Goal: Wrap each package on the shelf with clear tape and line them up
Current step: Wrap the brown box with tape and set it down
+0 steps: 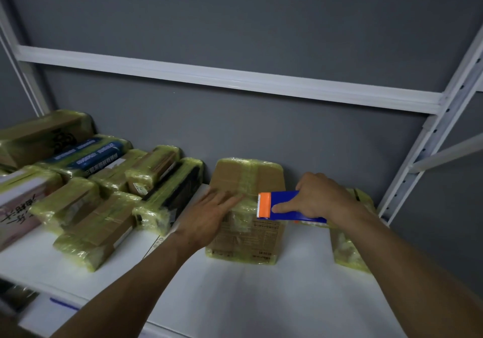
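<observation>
Brown cardboard package (pixel 248 181), partly bound in glossy clear tape that looks yellowish in this light, stands on the white shelf (pixel 235 298) at about 12 o'clock from the person, close to the grey wall (pixel 235 11). A band of tape runs over its top and down its printed front face.

The left hand (pixel 211 217) lies flat on the package's upper left part. Its fingers (pixel 227 199) are straight and spread, pressing on the taped cardboard and gripping nothing.

The right hand (pixel 318 196) comes in from 3 o'clock and holds a blue plastic tape dispenser with an orange cutter head (pixel 287 207). The hand is curled round the rear of the tape dispenser, with the index finger stretched along its blue side. The orange toothed end points toward 9 o'clock and meets the band of tape near the package's top front edge.

At 9 to 10 o'clock sits a crowded group of tape-wrapped packages (pixel 91 194) of different sizes, some lying on others, one with a blue printed label. At 3 o'clock of the central package, a little apart from it, lies another wrapped parcel (pixel 345 251), partly hidden by the right forearm.

A white metal crossbar (pixel 235 81) spans the wall above, and a white perforated upright post (pixel 428 154) rises at 2 o'clock.
</observation>
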### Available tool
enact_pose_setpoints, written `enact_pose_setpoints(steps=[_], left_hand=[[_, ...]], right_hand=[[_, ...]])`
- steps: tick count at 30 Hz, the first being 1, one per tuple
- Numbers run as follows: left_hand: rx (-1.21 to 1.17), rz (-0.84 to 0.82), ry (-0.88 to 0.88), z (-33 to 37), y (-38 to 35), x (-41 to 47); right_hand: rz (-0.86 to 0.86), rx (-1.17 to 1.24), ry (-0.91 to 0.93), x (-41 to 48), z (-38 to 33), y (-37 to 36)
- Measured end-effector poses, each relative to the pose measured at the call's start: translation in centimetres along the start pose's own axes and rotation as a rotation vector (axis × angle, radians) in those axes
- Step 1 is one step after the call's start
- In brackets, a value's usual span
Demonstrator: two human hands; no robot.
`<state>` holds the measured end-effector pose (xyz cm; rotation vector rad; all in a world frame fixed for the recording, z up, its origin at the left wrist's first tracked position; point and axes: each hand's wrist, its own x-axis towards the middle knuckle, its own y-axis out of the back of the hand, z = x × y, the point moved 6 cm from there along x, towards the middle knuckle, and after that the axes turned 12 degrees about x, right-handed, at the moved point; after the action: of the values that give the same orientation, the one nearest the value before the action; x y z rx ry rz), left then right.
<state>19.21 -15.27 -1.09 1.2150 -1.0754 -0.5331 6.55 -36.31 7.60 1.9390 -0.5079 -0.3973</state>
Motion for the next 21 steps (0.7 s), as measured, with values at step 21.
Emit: enact_pose_setpoints(steps=[21], left_hand=[[-0.242, 0.104, -0.055, 1.2, 0.1, 2.0]], right_hand=[[0.011, 0.063, -0.023, -1.7, 2.3, 0.2]])
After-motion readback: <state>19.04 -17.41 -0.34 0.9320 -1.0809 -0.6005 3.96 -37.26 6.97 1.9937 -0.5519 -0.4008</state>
